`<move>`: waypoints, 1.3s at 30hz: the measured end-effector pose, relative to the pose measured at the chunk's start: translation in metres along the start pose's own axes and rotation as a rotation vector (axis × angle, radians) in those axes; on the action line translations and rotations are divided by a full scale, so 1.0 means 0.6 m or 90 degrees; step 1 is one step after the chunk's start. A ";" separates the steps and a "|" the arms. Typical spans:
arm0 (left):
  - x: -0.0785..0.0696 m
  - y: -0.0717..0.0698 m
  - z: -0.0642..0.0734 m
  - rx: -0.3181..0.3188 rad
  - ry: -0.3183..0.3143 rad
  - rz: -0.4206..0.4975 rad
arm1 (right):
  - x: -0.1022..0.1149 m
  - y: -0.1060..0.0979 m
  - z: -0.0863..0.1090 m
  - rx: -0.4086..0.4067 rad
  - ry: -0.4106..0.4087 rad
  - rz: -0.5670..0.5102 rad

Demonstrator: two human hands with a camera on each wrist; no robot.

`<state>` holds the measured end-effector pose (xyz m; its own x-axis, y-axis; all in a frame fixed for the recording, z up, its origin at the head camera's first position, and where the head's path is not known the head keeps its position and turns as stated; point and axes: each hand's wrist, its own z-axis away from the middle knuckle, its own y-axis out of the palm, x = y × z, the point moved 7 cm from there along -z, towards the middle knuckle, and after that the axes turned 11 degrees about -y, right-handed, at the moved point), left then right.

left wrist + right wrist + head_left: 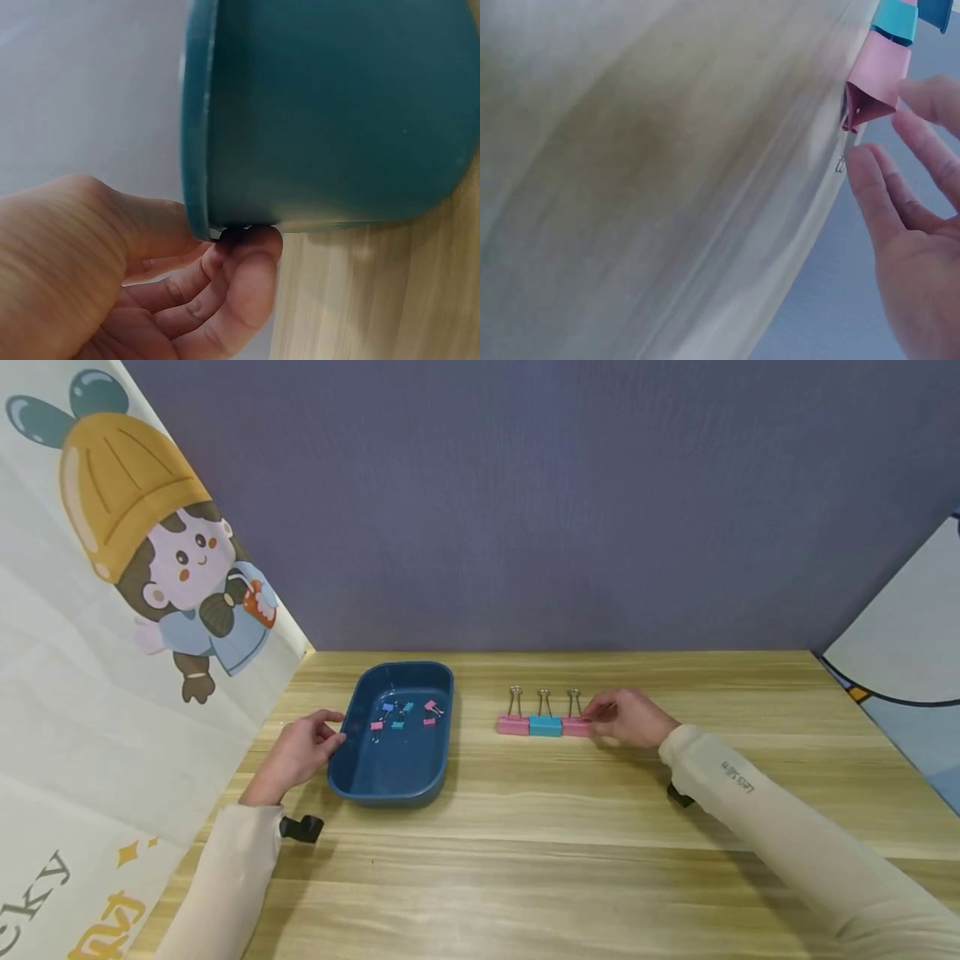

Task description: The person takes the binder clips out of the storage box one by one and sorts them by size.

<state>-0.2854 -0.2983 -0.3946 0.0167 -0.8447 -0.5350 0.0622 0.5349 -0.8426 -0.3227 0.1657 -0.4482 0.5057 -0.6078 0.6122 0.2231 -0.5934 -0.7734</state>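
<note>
My left hand point(296, 753) pinches the left rim of a dark blue plastic basin point(401, 770); the left wrist view shows the thumb on one side of the rim and curled fingers on the other. Inside the basin lie several small binder clips in pink, teal and purple. To its right, three large binder clips stand in a row with wire handles pointing away: a pink clip point(513, 726), a blue clip point(545, 727) and another pink clip point(573, 727). My right hand point(632, 718) is at that last clip, its fingers spread loosely around the outer end point(877, 82).
Everything stands on a wood-grain table point(525, 860). A purple-grey wall point(562, 510) rises at its back edge. A white cloth with a cartoon figure point(195, 560) hangs on the left, and a light printed panel point(907, 618) is on the right.
</note>
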 end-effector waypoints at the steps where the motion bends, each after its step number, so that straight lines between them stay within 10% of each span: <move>1: -0.001 -0.001 0.001 -0.002 0.002 -0.001 | 0.000 -0.003 0.000 -0.005 0.004 -0.007; 17: -0.002 -0.001 0.003 -0.004 -0.002 -0.006 | 0.102 -0.010 -0.046 -0.070 -0.108 -0.025; 29: -0.002 -0.001 0.001 -0.004 -0.013 0.002 | 0.225 0.052 -0.134 -0.056 -0.243 -0.077; 39: 0.000 0.002 0.001 -0.006 -0.004 0.011 | 0.302 0.125 -0.211 0.015 -0.224 -0.098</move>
<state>-0.2849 -0.2980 -0.3955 0.0233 -0.8357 -0.5486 0.0525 0.5490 -0.8341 -0.3198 -0.0556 -0.3743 0.7187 -0.2921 0.6310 0.3356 -0.6490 -0.6827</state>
